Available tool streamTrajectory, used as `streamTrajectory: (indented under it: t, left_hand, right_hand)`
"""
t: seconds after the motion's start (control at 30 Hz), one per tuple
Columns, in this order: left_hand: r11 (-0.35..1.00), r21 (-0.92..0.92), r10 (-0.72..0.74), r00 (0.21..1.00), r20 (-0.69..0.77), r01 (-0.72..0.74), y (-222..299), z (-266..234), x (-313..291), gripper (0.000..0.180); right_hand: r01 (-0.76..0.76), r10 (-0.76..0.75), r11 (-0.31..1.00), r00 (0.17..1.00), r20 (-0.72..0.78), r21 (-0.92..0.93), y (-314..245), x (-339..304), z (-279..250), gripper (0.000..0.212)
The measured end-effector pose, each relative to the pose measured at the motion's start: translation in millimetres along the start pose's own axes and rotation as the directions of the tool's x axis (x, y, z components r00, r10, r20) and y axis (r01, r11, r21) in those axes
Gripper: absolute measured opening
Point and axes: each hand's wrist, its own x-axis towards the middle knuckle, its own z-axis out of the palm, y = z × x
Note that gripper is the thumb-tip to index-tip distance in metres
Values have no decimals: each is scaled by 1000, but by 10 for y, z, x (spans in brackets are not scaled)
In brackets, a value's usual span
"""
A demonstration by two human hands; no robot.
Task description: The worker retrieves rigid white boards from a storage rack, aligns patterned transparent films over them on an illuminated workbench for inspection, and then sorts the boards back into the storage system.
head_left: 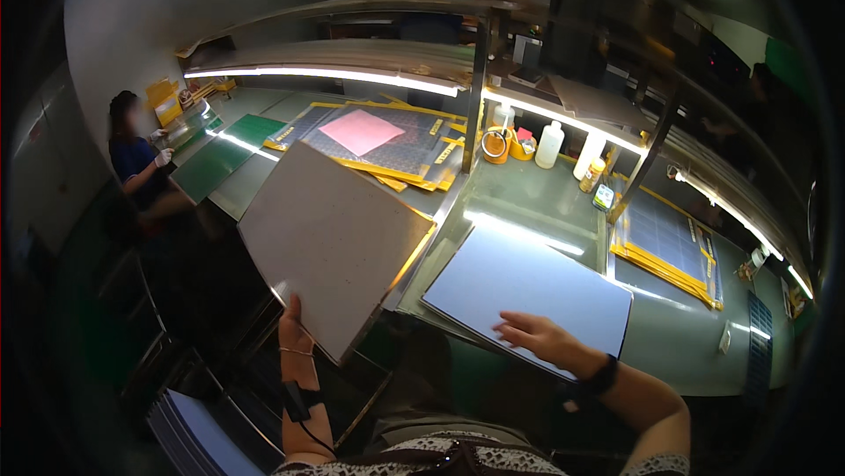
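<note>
My left hand [294, 333] grips the lower edge of a large flat grey panel [330, 247], which it holds up at a tilt to the left of the bench. Some of that hand's fingers are hidden behind the panel. A second rectangular panel, pale blue-white with a dark edge [537, 287], lies on the green bench top [519, 181] in front of me. Over the near part of this panel is my right hand [539, 337], holding nothing, its fingers stretched out to the left. I cannot tell whether the fingertips touch the surface.
Yellow-edged dark sheets [295, 128] bearing a pink sheet [361, 131] lie farther left; more yellow-edged sheets [664, 243] lie right. White bottles [549, 145] and tape rolls [495, 144] stand beneath a lit shelf. Several panels [189, 432] stand low at left. A gloved co-worker [136, 155] handles a clear sheet.
</note>
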Motion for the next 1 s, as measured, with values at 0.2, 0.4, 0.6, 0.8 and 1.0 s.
streamTrajectory:
  t: [0.2, 0.4, 0.6, 0.8, 1.0]
  left_hand:
    - [997, -78, 15, 973, 231, 3, -169, 495, -272, 49]
    - [881, 468, 109, 993, -40, -77, -113, 703, -25, 71]
    - [948, -314, 158, 929, 335, -48, -51, 752, -327, 83]
    - [977, -164, 146, 988, 59, -134, -193, 274, -367, 80]
    - [977, -182, 102, 993, -56, -111, -202, 87, -347, 90]
  right_hand:
    - [497, -449, 748, 867, -216, 440, -1046, 697, 511, 56]
    - [323, -351, 934, 909, -226, -149, -1690, 713, 637, 33]
    - [777, -785, -183, 253, 566, -602, -872, 1454, 1547, 34]
    - [903, -754, 150, 368, 545, -403, -311, 1660, 2002, 36]
    - [883, -735, 156, 403, 546, -442, -325, 1642, 2109, 15]
